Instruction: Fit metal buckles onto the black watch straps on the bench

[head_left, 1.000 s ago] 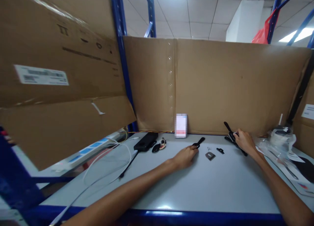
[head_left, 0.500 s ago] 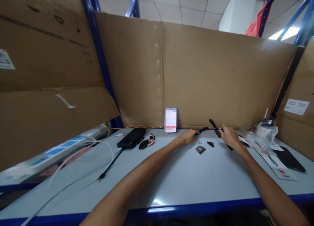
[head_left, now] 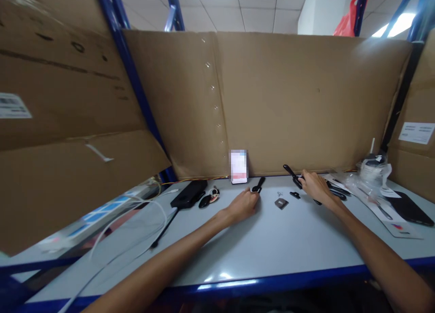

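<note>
Over the glossy grey desk [head_left: 265,245], left grip [head_left: 243,204] holds a short black handle [head_left: 259,184], just swung toward the brown cardboard panel [head_left: 272,100]; right grip [head_left: 314,187] still around a long black tool [head_left: 291,170]. 2 pieces held, apart.

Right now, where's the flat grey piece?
In the head view, the grey piece lies between left hand and right hand, just left of the small black part.

Your left fingers [head_left: 252,198] hide the near end of the black piece [head_left: 261,183]; your right fingers [head_left: 307,180] cover the middle of the long tool [head_left: 291,172]. Phone screen [head_left: 239,166] beyond your left fingers: pixelated. Metal bit [head_left: 280,193] between left and right fingers: too small to identify. Your forearms [head_left: 170,261] run off-frame.
</note>
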Action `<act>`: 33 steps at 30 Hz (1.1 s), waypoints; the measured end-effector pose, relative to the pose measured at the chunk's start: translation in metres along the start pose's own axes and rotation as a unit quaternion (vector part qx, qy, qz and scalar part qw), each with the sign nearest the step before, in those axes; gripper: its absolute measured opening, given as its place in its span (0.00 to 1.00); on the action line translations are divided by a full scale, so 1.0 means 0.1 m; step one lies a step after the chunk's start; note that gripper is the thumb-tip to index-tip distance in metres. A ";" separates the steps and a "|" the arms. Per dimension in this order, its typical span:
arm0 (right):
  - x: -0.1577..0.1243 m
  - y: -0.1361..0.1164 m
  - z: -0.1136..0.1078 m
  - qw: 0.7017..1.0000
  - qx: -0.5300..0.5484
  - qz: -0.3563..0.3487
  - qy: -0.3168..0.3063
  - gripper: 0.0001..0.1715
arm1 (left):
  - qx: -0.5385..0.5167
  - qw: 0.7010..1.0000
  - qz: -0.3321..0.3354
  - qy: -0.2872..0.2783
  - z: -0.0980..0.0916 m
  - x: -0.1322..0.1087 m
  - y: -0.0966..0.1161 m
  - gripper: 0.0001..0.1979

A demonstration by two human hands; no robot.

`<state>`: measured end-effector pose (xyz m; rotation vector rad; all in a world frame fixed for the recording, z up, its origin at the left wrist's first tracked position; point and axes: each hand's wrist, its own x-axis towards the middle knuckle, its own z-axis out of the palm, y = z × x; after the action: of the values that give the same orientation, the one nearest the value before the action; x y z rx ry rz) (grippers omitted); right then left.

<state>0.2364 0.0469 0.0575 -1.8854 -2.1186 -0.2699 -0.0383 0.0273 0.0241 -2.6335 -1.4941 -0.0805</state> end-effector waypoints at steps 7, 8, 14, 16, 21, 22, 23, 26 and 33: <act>0.01 -0.03 0.04 1.000 0.006 -0.006 -0.011 0.15 | -0.048 0.997 -0.015 0.053 0.06 0.02 -0.08 0.10; 0.01 -0.04 0.05 1.000 0.008 -0.009 -0.011 0.15 | -0.053 0.997 -0.018 0.053 0.07 0.04 -0.08 0.09; -0.03 -0.13 0.06 0.999 0.022 -0.039 -0.008 0.14 | -0.058 0.996 -0.035 0.049 0.07 0.14 -0.09 0.09; -0.06 -0.17 0.04 0.999 0.030 -0.045 -0.008 0.14 | -0.055 0.997 -0.035 0.048 0.06 0.18 -0.11 0.10; -0.08 -0.23 0.06 0.993 0.109 -0.054 0.003 0.10 | -0.046 0.996 -0.036 0.070 0.00 0.14 -0.07 0.13; -0.08 -0.25 0.08 0.987 0.150 -0.059 0.008 0.09 | -0.055 0.993 -0.036 0.096 -0.02 0.11 -0.03 0.14; -0.08 -0.27 0.11 0.978 0.201 -0.062 0.013 0.07 | -0.079 0.988 -0.036 0.129 -0.03 0.08 0.03 0.15; -0.10 -0.39 0.19 0.919 0.393 -0.039 0.009 0.06 | -0.271 0.947 -0.037 0.168 -0.04 -0.02 0.28 0.18; -0.34 -0.73 0.18 0.731 0.678 0.046 -0.069 0.16 | -0.735 0.676 -0.030 -0.050 -0.07 -0.15 0.78 0.23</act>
<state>0.1660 0.0121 0.0327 -1.0129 -1.4031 1.1640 0.0207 -0.0256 0.0236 -3.5384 -1.9708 -1.9454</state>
